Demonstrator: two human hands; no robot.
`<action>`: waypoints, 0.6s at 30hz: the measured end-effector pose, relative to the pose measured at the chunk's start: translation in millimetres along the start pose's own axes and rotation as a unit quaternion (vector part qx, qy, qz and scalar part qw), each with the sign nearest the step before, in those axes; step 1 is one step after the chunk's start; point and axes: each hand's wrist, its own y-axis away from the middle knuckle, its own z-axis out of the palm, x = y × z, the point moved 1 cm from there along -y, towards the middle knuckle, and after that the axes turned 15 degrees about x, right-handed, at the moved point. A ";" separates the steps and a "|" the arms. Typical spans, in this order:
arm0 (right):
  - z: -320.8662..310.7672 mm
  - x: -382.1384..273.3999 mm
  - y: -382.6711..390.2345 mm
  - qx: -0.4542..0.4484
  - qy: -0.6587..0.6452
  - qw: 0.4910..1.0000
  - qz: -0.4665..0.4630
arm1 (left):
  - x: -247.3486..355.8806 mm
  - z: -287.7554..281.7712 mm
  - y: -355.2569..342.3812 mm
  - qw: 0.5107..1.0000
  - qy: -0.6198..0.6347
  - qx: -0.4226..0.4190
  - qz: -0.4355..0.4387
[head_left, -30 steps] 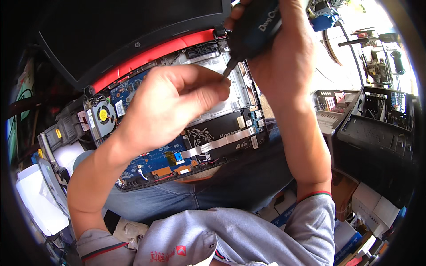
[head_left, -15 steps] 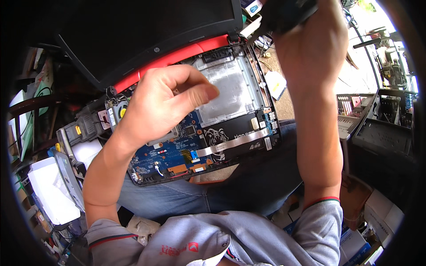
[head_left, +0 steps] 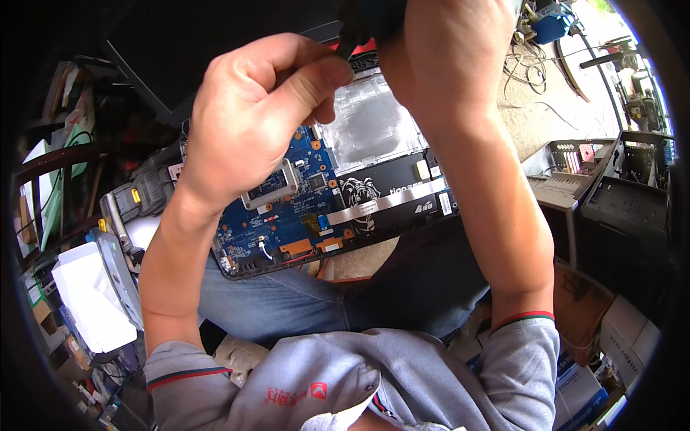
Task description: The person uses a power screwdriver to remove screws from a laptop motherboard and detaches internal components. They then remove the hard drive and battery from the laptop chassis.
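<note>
An opened laptop with its insides bare lies across my lap. I see its blue circuit board (head_left: 291, 223), a silver metal plate (head_left: 370, 122), a black drive with a tiger print (head_left: 388, 188) and a white ribbon cable (head_left: 381, 203) across it. My left hand (head_left: 251, 108) is closed in a pinch above the board, its thumb and finger at the tip of a dark tool (head_left: 370, 21). What sits in the pinch is too small to make out. My right hand (head_left: 453, 57) is wrapped round that tool, whose body is partly hidden and cut off by the top edge.
The laptop's black screen (head_left: 215, 50) stands open beyond the base. To the right are an open computer case (head_left: 625, 194) and coiled cables (head_left: 528, 65). At left lie a white box (head_left: 93, 302) and a grey piece of equipment (head_left: 136, 197). Cardboard boxes (head_left: 582, 302) stand at lower right.
My right hand has swung left and inward with the tool, bringing its tip to my left fingers. My left hand has risen toward the top. The laptop appears slightly shifted in view.
</note>
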 end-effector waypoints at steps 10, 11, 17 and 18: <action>-33.7 -38.7 -14.6 -0.253 0.425 0.859 -0.131 | -8.0 -69.0 8.5 0.977 0.205 0.057 0.008; -35.0 -29.9 -15.1 -0.298 0.468 0.819 -0.149 | -8.5 -77.4 7.8 0.981 0.187 0.051 0.024; -52.3 6.6 -31.2 -0.395 0.601 0.617 -0.320 | -12.0 -56.8 7.6 0.993 0.092 0.036 0.071; -55.2 10.5 -31.9 -0.403 0.617 0.585 -0.340 | -11.8 -53.8 8.1 0.994 0.060 0.035 0.080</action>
